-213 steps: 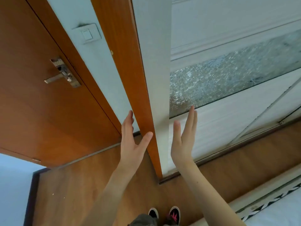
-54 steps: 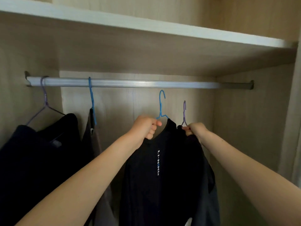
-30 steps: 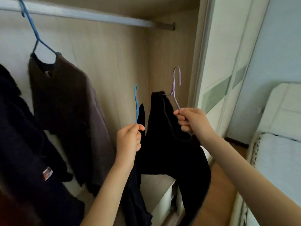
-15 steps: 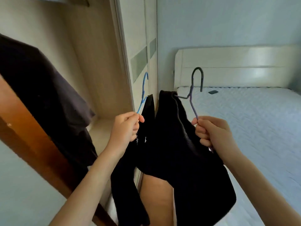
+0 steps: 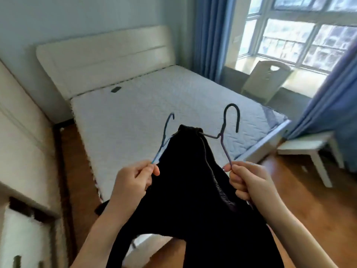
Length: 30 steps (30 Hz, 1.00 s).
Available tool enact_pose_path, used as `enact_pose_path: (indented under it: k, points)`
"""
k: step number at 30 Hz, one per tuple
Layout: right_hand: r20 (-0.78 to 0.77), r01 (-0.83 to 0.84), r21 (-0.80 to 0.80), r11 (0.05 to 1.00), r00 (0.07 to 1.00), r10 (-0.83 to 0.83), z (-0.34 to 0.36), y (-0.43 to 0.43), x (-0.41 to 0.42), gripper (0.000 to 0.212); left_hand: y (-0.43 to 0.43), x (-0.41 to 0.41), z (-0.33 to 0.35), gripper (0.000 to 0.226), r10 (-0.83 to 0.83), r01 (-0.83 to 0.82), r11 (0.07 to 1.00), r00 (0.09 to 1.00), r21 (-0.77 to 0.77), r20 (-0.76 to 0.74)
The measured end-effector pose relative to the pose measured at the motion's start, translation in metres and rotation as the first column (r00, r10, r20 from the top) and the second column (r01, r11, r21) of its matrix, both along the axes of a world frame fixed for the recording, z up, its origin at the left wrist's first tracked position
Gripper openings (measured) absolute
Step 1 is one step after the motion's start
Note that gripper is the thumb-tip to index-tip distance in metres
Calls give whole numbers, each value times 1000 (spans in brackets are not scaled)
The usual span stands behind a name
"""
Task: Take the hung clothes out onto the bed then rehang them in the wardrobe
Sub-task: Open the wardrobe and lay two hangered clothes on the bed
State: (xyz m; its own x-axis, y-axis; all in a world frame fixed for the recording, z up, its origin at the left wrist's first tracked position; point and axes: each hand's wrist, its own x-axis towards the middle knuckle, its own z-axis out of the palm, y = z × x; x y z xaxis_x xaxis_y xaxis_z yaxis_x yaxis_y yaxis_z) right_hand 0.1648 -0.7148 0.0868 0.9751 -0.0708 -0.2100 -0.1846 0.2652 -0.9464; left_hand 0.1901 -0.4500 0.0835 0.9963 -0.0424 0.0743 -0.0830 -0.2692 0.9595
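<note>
I hold two black garments [image 5: 191, 190] on wire hangers in front of me, above the foot of the bed [image 5: 154, 105]. My left hand [image 5: 133, 178] pinches the blue hanger [image 5: 164, 138] by its wire. My right hand [image 5: 245, 180] grips the purple hanger [image 5: 226, 136] below its hook. The dark cloth hangs down between and under my forearms and hides the lower parts of both hangers. The white quilted mattress lies bare except for a small dark object [image 5: 116, 89] near the headboard.
A white wardrobe front [image 5: 21, 155] stands at the left edge. A white chair [image 5: 266, 78] stands by the window beyond the bed, with blue curtains [image 5: 208, 35] beside it. A white low table [image 5: 309, 149] stands on the wooden floor at right.
I have turned from the wardrobe to face the bed, carrying both hung garments along. The hangers are now over the mattress's foot, held lower and more spread apart.
</note>
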Motion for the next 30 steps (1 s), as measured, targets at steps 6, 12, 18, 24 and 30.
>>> enact_pose_path:
  k: [6, 12, 18, 24, 30]
  points:
    - [77, 291, -99, 951, 956, -284, 17, -159, -36, 24, -149, 54, 20, 33, -208, 206, 971, 978, -118, -6]
    - [92, 496, -184, 849, 868, -487, -22, -259, -12, 25, -271, 132, -17, 35, -314, 294, 935, 947, -200, -73]
    - [30, 653, -203, 730, 749, -662, -55, -368, 60, 23, -409, 234, -54, 33, -425, 390, 888, 898, -244, -111]
    - [32, 768, -218, 602, 622, -782, -50, -484, 136, 22, -551, 356, -34, 33, -540, 513, 823, 840, -244, -57]
    - [68, 820, -215, 531, 555, -829, -55, -601, 215, 22, -681, 451, -45, 32, -545, 525, 818, 838, -234, -26]
